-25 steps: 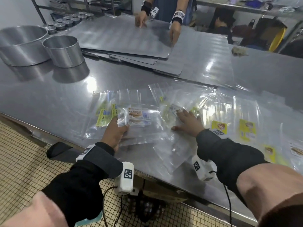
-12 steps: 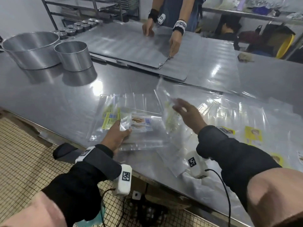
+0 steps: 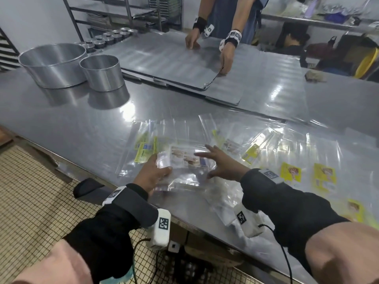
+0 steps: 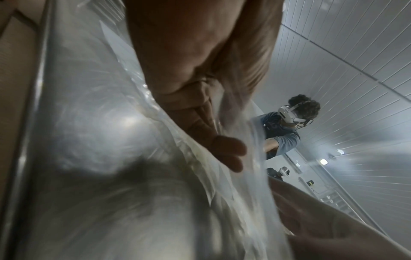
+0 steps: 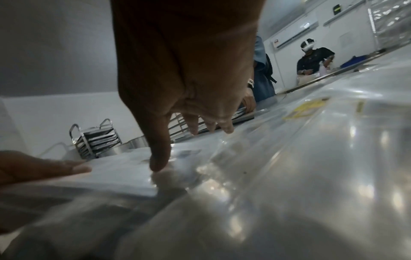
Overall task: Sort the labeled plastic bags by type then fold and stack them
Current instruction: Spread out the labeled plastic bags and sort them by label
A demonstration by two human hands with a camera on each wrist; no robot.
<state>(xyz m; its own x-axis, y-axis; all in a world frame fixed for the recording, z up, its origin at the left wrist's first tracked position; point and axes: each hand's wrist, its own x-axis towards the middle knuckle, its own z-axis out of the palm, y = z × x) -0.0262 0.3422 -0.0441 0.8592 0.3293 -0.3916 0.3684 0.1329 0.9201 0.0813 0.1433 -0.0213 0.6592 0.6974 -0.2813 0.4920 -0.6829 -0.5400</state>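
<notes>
Item: small stack of clear bags with tan biscuit labels (image 3: 185,160), lying on the steel surface (image 3: 82,124) near its front edge, at about 6 o'clock of the spread.

Left hand (image 3: 152,174): thumb on top and fingers beneath the stack's near-left corner, clamped on it.

Right hand (image 3: 222,163): fingers apart and straight, flat over the stack's right end, pressing or about to press; it grips nothing.

Other stock: yellow-green labelled bags (image 3: 143,149) at 10 o'clock of the stack, partly under it; yellow-labelled bags (image 3: 291,172) loose at 3 o'clock; more clear film overlapping between.

Hazards, as judged:
- The film is slick and the steel is slick. A push from the flat right hand could slide the top bag off square, so the fold comes out crooked.
- The pinch holds one corner only; lower bags may fan out if the stack lifts.
- Neighbouring bags overlap the stack's edges. One of the wrong type could cling and ride along, spoiling the sort.
- The stack sits close to the front edge; a bag nudged toward 6 o'clock could drop to the floor.

Views compared:
- The head view alone shows the labels, hence the types and the layout.
- The left wrist view shows the left hand (image 4: 211,137) with film folded around the fingers, a grip detail that the head view only hints at.
- The right wrist view shows the right hand (image 5: 189,98) spread, its thumb tip down on the film, other fingers raised.

Also present: two round metal pans (image 3: 82,66) at 10 o'clock; another person (image 3: 227,56) handling grey sheets (image 3: 164,60) at 12 o'clock.
</notes>
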